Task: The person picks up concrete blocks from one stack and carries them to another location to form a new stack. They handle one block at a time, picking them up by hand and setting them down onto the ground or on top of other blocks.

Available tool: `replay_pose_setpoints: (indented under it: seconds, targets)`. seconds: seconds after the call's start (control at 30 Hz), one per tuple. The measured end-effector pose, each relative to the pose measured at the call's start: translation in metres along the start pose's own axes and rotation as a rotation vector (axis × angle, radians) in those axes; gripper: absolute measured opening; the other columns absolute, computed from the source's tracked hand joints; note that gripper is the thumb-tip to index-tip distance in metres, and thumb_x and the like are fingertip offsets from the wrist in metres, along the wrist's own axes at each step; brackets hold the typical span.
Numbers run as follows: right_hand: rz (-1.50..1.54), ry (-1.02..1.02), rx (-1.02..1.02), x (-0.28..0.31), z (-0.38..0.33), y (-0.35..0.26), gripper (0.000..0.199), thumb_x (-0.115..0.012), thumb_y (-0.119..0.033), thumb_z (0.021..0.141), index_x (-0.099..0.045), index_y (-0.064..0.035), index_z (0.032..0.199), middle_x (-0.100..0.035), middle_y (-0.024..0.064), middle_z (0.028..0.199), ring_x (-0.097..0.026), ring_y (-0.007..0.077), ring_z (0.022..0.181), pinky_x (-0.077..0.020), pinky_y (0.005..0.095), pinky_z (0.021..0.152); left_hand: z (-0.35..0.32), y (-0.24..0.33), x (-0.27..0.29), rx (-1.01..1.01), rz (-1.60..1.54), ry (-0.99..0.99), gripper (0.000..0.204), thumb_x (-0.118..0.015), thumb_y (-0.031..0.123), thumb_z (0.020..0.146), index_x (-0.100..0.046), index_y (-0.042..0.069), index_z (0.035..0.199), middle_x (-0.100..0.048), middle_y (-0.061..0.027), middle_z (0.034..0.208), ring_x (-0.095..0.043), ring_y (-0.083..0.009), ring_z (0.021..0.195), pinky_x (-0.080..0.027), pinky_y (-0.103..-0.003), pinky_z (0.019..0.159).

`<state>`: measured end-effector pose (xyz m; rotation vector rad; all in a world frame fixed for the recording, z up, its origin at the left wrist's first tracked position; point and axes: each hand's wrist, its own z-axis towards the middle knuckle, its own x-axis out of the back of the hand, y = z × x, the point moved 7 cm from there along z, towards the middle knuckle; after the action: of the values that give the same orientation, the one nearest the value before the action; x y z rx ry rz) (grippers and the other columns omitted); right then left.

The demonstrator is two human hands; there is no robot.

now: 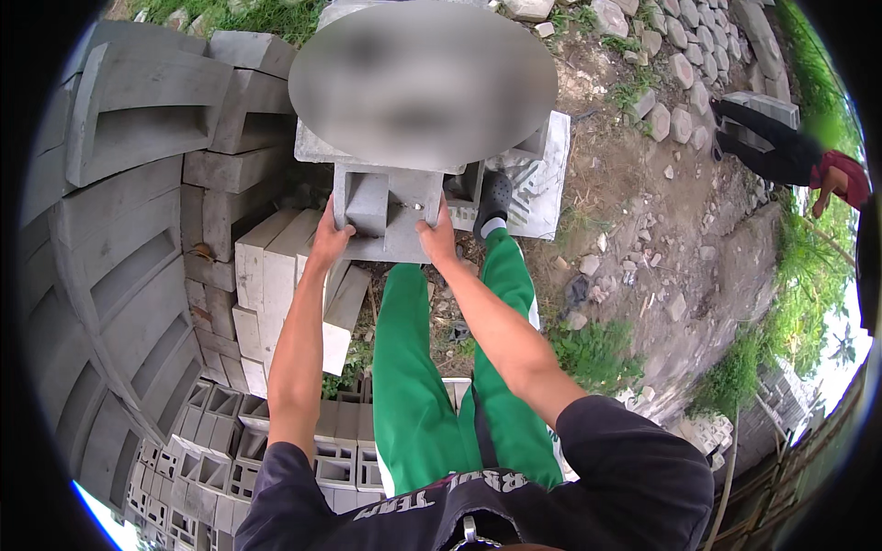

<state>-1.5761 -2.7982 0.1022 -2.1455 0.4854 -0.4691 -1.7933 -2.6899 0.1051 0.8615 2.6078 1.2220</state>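
Observation:
Between my two hands is a grey hollow concrete block (413,220), its open cavity facing up toward me. My left hand (330,237) grips its left side, with the thumb over the near left edge. My right hand (435,236) is closed on the right side, its thumb on the top face. The block's far end meets a large grey concrete piece (314,145), mostly hidden by a blurred patch, so I cannot tell whether they touch. One foot in a dark clog (494,200) stands just right of the block, beside a pale slab (542,202).
Tall stacks of concrete blocks (152,110) rise along the left, with pale blocks (276,275) close to my left arm. More hollow blocks (211,418) lie at lower left. Rocky dirt ground (661,220) and hexagonal stones (682,71) spread right, where another person (836,174) stands.

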Motion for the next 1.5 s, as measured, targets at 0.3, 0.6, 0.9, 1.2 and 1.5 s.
replay_pose_setpoints:
  seconds: [0.3,0.6,0.9,1.2,1.5]
  targets:
    - [-0.06,0.008,-0.021,0.001,0.003,-0.007,0.083,-0.053,0.001,0.072,-0.019,-0.0047,0.148,-0.042,0.0214,0.141,-0.044,0.0315,0.129,-0.0362,0.0336,0.103,0.01,0.01,-0.005,-0.033,0.002,-0.129,0.089,-0.055,-0.007,0.068,-0.018,0.004,0.148,-0.04,-0.0142,0.14,-0.04,-0.0234,0.127,-0.031,-0.033,0.107]
    - [-0.278,-0.148,0.031,0.008,-0.002,-0.038,0.09,-0.066,-0.041,0.083,-0.019,0.0045,0.145,-0.037,0.0294,0.141,-0.039,0.0355,0.132,-0.0322,0.0381,0.107,0.008,0.021,-0.001,0.047,0.396,0.009,0.082,-0.062,0.003,0.069,-0.025,0.002,0.142,-0.05,-0.0213,0.13,-0.049,-0.0332,0.12,-0.038,-0.038,0.102]
    - [-0.155,-0.271,-0.106,0.095,-0.063,-0.086,0.06,-0.06,-0.041,0.09,-0.046,-0.003,0.134,-0.065,0.014,0.113,-0.061,0.0239,0.109,-0.0471,0.0345,0.089,-0.086,0.08,-0.089,0.063,0.482,0.411,0.043,-0.067,0.024,0.08,-0.058,-0.008,0.108,-0.065,-0.0238,0.1,-0.063,-0.0362,0.092,-0.048,-0.041,0.081]
    - [0.182,-0.226,-0.259,0.325,-0.095,-0.134,0.032,-0.057,-0.036,0.092,-0.062,-0.0051,0.084,-0.065,0.0036,0.077,-0.062,0.0119,0.07,-0.0494,0.027,0.062,-0.152,0.203,-0.292,0.033,0.37,-0.002,0.025,-0.075,0.023,0.077,-0.066,0.0,0.08,-0.066,-0.0066,0.073,-0.06,-0.0123,0.066,-0.048,-0.028,0.059]
    - [0.173,0.158,-0.173,0.535,-0.06,-0.221,0.053,-0.055,-0.05,0.091,-0.052,-0.0075,0.06,-0.052,0.0012,0.054,-0.055,0.0118,0.052,-0.0445,0.0261,0.054,-0.121,0.369,-0.462,0.028,0.116,-0.077,0.041,-0.079,0.031,0.073,-0.05,0.007,0.057,-0.062,-0.0068,0.065,-0.056,-0.0102,0.06,-0.045,-0.027,0.056]
